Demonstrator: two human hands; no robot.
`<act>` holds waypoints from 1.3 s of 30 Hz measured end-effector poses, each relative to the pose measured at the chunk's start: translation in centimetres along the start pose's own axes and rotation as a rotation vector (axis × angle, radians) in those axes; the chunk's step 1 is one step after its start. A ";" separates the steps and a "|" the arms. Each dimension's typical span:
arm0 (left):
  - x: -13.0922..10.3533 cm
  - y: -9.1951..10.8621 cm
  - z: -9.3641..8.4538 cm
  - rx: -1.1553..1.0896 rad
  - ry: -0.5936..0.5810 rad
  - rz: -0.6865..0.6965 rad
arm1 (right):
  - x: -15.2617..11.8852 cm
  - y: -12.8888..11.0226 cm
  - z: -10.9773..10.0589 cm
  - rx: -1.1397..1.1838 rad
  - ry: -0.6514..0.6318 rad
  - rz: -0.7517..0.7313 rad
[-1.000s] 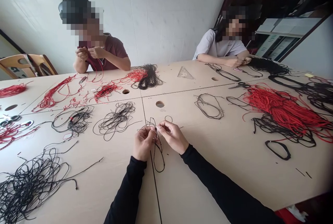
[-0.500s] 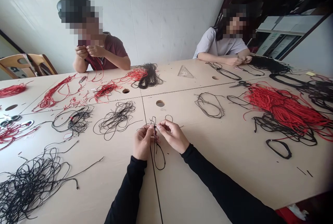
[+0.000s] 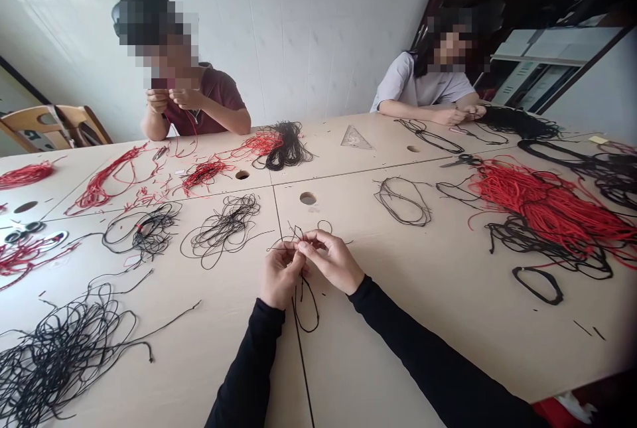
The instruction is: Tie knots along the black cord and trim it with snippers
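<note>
A thin black cord (image 3: 317, 312) runs between my fingers, with a long loop hanging below them and fine ends sticking out above. My left hand (image 3: 282, 275) is closed in a pinch on it. Fingertips of my right hand (image 3: 331, 259) pinch the same cord, touching the left thumb. The exact spot where the fingers meet is covered, so a knot there cannot be made out. Left of my hands lies a loose bundle of black cord (image 3: 226, 225); a coiled black cord (image 3: 404, 202) rests to the right.
A big black cord tangle (image 3: 54, 355) lies near left. Red cord (image 3: 542, 199), scissors (image 3: 462, 160) and a black cord ring (image 3: 538, 285) are at right. A clear set square (image 3: 355, 138) lies near the far edge. Two people sit opposite, handling cords. The table (image 3: 398, 348) has round holes.
My hands have come together; the right fingertips now meet the left thumb over the cord. The hanging loop has dropped slightly. The view has shifted a little.
</note>
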State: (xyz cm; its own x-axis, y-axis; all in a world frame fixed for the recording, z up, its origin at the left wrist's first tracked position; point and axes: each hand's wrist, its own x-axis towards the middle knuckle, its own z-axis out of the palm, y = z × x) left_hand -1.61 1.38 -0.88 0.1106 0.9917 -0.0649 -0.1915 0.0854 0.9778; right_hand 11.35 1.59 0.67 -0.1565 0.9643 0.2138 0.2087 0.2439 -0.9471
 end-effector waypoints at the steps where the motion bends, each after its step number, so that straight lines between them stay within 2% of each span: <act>1: 0.0 0.0 0.0 0.012 -0.004 0.002 | 0.0 0.0 0.0 0.012 0.003 -0.007; 5: 0.0 -0.2 0.0 -0.023 0.001 -0.007 | 0.0 0.3 0.0 0.057 0.033 0.005; 9: 0.1 -0.1 0.0 -0.125 0.065 -0.009 | 0.0 0.7 0.1 0.076 0.014 0.033; 12: 0.0 0.0 -0.2 -0.180 0.106 -0.011 | 0.1 0.8 0.0 0.047 0.001 0.023; 15: 0.0 0.1 -0.3 -0.192 0.096 -0.025 | 0.1 0.8 -0.1 -0.002 0.016 -0.013; 21: 0.2 -0.4 -0.4 -0.196 0.132 0.007 | 0.1 0.8 -0.1 -0.038 -0.016 0.008; 30: 0.2 -0.1 -0.7 -0.210 0.047 -0.065 | 0.1 0.6 -0.1 -0.006 -0.014 0.022; 39: 0.2 0.2 -0.3 -0.212 0.188 -0.021 | 0.0 0.8 -0.2 -0.107 0.019 0.023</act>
State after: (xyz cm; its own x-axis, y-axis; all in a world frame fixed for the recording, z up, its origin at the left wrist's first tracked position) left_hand -1.93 1.61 -0.79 -0.0625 0.9881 -0.1404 -0.3926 0.1049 0.9137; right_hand 11.66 1.83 0.01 -0.1324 0.9713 0.1977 0.3144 0.2303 -0.9209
